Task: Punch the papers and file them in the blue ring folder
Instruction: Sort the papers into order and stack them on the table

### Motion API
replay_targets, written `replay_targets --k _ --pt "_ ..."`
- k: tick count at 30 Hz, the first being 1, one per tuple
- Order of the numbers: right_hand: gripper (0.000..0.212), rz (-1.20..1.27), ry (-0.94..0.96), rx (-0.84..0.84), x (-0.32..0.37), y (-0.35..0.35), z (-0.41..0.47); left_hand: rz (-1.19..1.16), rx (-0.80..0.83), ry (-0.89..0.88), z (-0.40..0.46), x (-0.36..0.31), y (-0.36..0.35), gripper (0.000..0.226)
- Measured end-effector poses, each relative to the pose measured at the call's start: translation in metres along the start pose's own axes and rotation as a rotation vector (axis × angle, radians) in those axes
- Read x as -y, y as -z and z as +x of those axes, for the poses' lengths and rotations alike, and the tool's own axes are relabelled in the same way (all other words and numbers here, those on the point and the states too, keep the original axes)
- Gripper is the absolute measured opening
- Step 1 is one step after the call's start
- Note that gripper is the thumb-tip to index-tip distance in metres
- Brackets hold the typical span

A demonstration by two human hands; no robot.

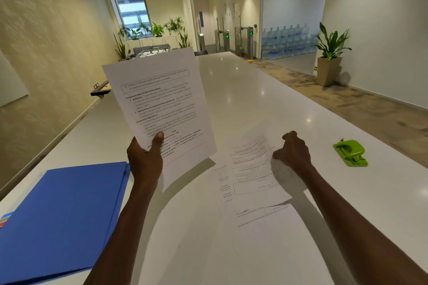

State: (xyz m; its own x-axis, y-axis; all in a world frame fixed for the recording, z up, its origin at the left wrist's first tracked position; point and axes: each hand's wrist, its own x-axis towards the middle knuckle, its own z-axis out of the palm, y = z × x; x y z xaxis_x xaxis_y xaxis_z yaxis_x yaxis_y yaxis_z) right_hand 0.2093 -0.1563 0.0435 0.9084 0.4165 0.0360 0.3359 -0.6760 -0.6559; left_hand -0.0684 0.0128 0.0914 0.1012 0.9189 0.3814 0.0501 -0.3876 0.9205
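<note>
My left hand [146, 157] holds a printed sheet of paper [159, 99] upright above the table, thumb on its lower left part. My right hand [293, 151] rests on the right edge of another printed sheet [252, 166] lying on the table, fingers curled onto it; the sheet looks blurred. More loose sheets [264, 217] lie overlapped below it. The blue ring folder [62, 217] lies closed at the front left. A green hole punch [350, 152] sits on the table to the right of my right hand.
The long white table [243, 90] stretches away from me. A wall runs along the left, and carpeted floor with a potted plant [330, 55] lies to the right. A small red and blue object [4, 218] peeks out at the far left edge.
</note>
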Motion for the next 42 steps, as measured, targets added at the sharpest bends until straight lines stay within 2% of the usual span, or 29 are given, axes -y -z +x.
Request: replay_targets --k 5,8,11,15,19,22,23,27,30,37,42 --pt "0.039 0.166 0.183 -0.027 0.014 0.030 -0.002 -0.010 -0.009 -0.005 0.003 -0.001 0.003 0.043" --pt "0.034 0.363 0.160 0.101 0.018 0.041 -0.013 -0.023 0.000 -0.001 0.003 0.000 0.003 0.043" --pt "0.027 0.325 0.107 0.208 0.008 0.032 -0.022 -0.031 0.009 -0.001 0.002 0.002 0.002 0.042" --pt "0.053 0.164 0.060 0.232 -0.014 0.005 -0.029 -0.025 0.026 -0.007 0.001 0.002 0.001 0.044" --pt "0.046 -0.003 0.059 0.246 -0.023 -0.011 -0.043 -0.015 0.020 -0.021 0.000 -0.002 0.000 0.044" --pt "0.055 -0.152 0.089 0.256 -0.024 -0.018 -0.052 -0.009 0.023 -0.014 0.001 0.000 0.001 0.044" --pt "0.063 -0.195 0.091 0.270 -0.023 -0.020 -0.053 -0.008 0.030 -0.012 0.001 0.000 0.000 0.043" --pt "0.118 -0.370 0.141 0.289 -0.015 -0.030 -0.062 0.002 0.030 -0.006 0.002 0.002 0.000 0.043" --pt "0.106 -0.438 0.111 0.237 -0.010 -0.034 -0.064 -0.003 0.045 0.007 0.002 0.003 -0.001 0.043" --pt "0.101 -0.496 0.067 0.214 -0.007 -0.034 -0.059 0.020 0.040 0.020 0.004 0.007 -0.001 0.045" --pt "0.070 -0.437 -0.006 0.278 -0.003 -0.032 -0.051 0.026 0.038 0.036 0.001 0.008 0.000 0.045"
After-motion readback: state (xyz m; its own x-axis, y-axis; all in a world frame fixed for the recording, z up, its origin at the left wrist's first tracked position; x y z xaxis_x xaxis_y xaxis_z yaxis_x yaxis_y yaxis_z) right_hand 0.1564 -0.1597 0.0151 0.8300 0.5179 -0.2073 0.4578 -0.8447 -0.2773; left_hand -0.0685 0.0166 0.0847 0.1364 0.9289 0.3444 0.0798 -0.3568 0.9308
